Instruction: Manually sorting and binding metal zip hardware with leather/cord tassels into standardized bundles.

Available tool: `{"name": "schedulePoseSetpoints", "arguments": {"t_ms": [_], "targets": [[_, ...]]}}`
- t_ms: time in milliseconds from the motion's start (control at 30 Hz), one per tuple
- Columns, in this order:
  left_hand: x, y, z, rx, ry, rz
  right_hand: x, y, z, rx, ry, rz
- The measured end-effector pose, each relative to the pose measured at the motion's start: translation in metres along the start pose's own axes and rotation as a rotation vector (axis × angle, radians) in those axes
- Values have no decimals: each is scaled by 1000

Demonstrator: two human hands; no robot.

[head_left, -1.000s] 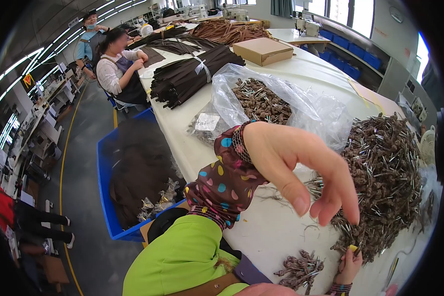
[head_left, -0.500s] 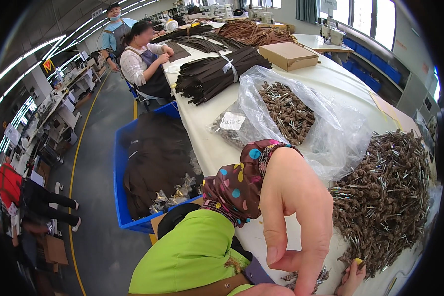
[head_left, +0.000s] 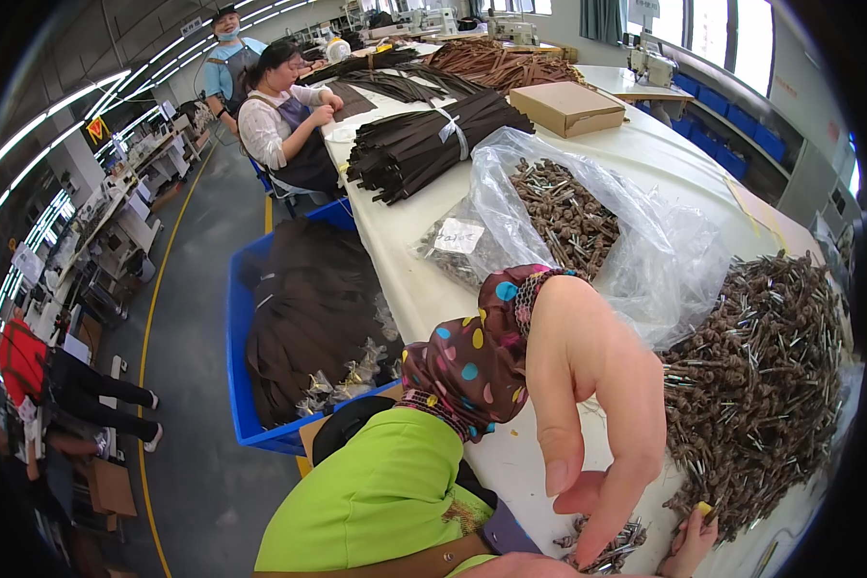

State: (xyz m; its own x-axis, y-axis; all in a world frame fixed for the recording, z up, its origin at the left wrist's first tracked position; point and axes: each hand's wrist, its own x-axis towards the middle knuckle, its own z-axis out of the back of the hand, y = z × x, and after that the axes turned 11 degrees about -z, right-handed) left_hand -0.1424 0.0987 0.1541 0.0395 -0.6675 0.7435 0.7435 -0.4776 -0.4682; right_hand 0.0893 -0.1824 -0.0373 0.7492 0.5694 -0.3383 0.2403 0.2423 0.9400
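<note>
My left hand (head_left: 602,405), beyond a lime-green sleeve and a dotted brown cuff (head_left: 467,361), hangs bent over a small heap of brown knotted pieces with metal pins (head_left: 612,549). Its thumb and index finger are apart, the index tip down at the heap, and nothing shows between them. At the lower right, my right hand (head_left: 692,547) is closed at the edge of a large pile of the same pieces (head_left: 756,385). A small yellow bit (head_left: 705,508) shows at its fingertips. Whether that is a finger cover or something held, I cannot tell.
A clear plastic bag (head_left: 636,250) of similar pieces lies open on the white table. Behind it are a tied bundle of dark strips (head_left: 424,144) and a cardboard box (head_left: 566,108). A blue bin (head_left: 236,385) stands left of the table. Two people (head_left: 284,135) (head_left: 229,58) are farther back.
My left hand has shifted slightly right in the picture, and more of the small heap shows under it. My right hand stays at the large pile's edge.
</note>
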Motion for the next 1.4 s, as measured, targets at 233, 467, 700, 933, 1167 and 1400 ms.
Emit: {"name": "schedulePoseSetpoints", "arguments": {"t_ms": [233,467,700,933,1167,1400], "targets": [[-126,-98,71,520,-1196,142,17,-22,21,-3,16,64],[-328,-188,39,1344,-2025,1232,18,-21,16,-21,4,43],[-331,-166,69,1556,-1660,1579,12,-22,20,-2,-3,25],[-357,-62,71,1748,-1401,1823,12,-20,19,-15,-20,27],[-347,-70,57,1735,-1478,1566,17,-25,22,-19,0,18],[-304,-102,35,1383,-1310,1551,20,-29,25,-20,13,47]]}}
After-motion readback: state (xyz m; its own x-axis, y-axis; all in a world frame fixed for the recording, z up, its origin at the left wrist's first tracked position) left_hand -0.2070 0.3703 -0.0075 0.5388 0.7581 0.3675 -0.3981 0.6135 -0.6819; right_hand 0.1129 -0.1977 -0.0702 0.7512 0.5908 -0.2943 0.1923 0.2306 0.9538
